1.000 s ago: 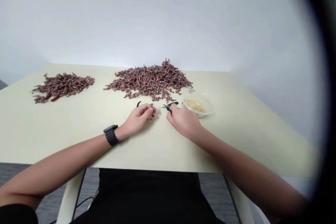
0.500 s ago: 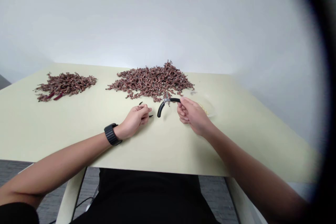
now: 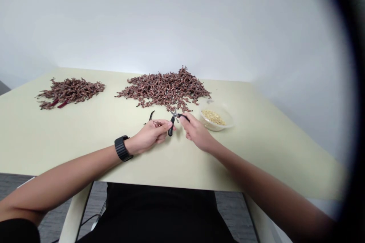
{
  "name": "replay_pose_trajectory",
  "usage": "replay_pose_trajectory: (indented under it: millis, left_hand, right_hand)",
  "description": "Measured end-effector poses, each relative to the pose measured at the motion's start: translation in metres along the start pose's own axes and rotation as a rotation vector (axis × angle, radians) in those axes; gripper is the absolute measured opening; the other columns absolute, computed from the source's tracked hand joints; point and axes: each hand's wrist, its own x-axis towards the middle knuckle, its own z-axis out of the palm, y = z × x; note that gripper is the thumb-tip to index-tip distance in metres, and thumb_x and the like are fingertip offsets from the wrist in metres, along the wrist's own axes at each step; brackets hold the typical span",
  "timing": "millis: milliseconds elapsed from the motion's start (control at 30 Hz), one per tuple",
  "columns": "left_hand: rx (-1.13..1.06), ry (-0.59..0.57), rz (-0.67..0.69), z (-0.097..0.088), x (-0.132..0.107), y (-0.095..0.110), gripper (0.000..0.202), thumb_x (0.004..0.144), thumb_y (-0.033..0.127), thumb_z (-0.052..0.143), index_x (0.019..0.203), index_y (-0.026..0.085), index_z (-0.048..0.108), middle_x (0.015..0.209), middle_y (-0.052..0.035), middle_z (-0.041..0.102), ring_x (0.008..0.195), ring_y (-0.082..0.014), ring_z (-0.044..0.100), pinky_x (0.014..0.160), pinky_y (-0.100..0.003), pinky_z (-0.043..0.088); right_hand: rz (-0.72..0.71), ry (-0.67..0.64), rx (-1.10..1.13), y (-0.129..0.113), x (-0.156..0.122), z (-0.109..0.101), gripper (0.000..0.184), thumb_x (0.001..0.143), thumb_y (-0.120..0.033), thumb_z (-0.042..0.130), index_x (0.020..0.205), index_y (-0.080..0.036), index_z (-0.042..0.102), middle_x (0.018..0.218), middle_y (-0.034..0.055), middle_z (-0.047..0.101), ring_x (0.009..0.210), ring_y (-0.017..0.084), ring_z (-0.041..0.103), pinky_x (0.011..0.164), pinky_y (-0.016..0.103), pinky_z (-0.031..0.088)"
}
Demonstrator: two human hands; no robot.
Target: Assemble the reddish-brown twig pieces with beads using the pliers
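This looks like a plain workroom for small-parts handwork, not a home or a kitchen. A long, pale cream bench (image 3: 62, 133) stands against a bare white wall (image 3: 171, 19) above a grey floor (image 3: 228, 212), with no decoration in view. Two heaps of small reddish-brown parts (image 3: 162, 89) (image 3: 70, 91) lie on the bench, beside a clear plastic bowl (image 3: 228, 119) of tiny gold-coloured pieces (image 3: 212, 117) and small black-handled pliers (image 3: 170, 131), the tools and stock of bench work.
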Motion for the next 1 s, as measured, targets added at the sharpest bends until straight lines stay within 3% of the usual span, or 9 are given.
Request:
replay_pose_trajectory:
  millis: [133,267,467,600,733,833,1000]
  left_hand:
    - [-0.008,0.002,0.032,0.004,0.000,-0.003,0.033,0.090,0.044,0.073,0.082,0.015,0.061,0.060,0.0069,0.029,0.050,-0.0054,0.019,0.048,-0.024,0.015]
    - [0.063,0.030,0.052,0.006,0.000,-0.009,0.033,0.087,0.043,0.076,0.079,0.013,0.063,0.060,0.0046,0.038,0.051,-0.0060,0.026,0.048,-0.023,0.017]
    - [0.100,0.028,0.016,0.001,-0.001,-0.014,0.038,0.088,0.048,0.074,0.089,0.011,0.072,0.059,0.0047,0.035,0.052,-0.0065,0.022,0.049,-0.025,0.014]
    - [0.123,0.031,0.023,0.002,-0.001,-0.009,0.039,0.087,0.050,0.075,0.084,0.011,0.071,0.059,0.0055,0.030,0.053,-0.0067,0.019,0.049,-0.025,0.012]
    - [0.116,0.036,0.020,0.005,-0.002,-0.006,0.039,0.086,0.050,0.076,0.076,0.013,0.064,0.057,0.0066,0.027,0.052,-0.0069,0.019,0.048,-0.026,0.012]
    - [0.100,0.038,0.028,0.006,-0.003,-0.005,0.043,0.086,0.047,0.076,0.068,0.015,0.055,0.057,0.0065,0.027,0.051,-0.0066,0.020,0.048,-0.026,0.013]
    - [0.030,0.024,-0.008,0.005,-0.003,-0.006,0.042,0.087,0.043,0.076,0.067,0.015,0.052,0.059,0.0065,0.026,0.052,-0.0062,0.019,0.049,-0.026,0.012]
  right_hand:
    - [-0.096,-0.033,-0.197,-0.009,-0.009,0.009,0.064,0.083,-0.058,0.073,0.131,-0.023,0.051,0.098,0.0041,0.057,0.083,0.018,0.053,0.070,0.031,0.047]
    - [-0.127,-0.039,-0.306,-0.013,-0.010,0.012,0.074,0.077,-0.055,0.079,0.135,-0.022,0.046,0.104,0.0068,0.059,0.090,0.022,0.055,0.076,0.034,0.047]
    - [-0.165,-0.138,-0.425,-0.013,-0.010,0.008,0.046,0.084,-0.053,0.072,0.111,-0.023,0.050,0.086,0.0000,0.056,0.076,0.018,0.052,0.066,0.032,0.042]
    - [-0.178,-0.219,-0.418,-0.013,-0.011,0.009,0.030,0.097,-0.047,0.056,0.112,-0.022,0.048,0.085,0.0006,0.060,0.074,0.019,0.056,0.068,0.033,0.044]
    - [-0.225,-0.205,-0.493,-0.011,-0.014,0.013,0.032,0.104,-0.040,0.044,0.129,-0.021,0.046,0.111,0.0102,0.065,0.095,0.025,0.063,0.084,0.040,0.049]
    - [-0.258,-0.189,-0.553,-0.007,-0.016,0.015,0.044,0.105,-0.041,0.042,0.144,-0.022,0.037,0.136,0.0162,0.057,0.118,0.030,0.060,0.097,0.047,0.048]
    - [-0.286,-0.224,-0.571,-0.004,-0.014,0.010,0.058,0.104,-0.050,0.042,0.154,-0.023,0.028,0.150,0.0178,0.047,0.134,0.032,0.051,0.108,0.052,0.044]
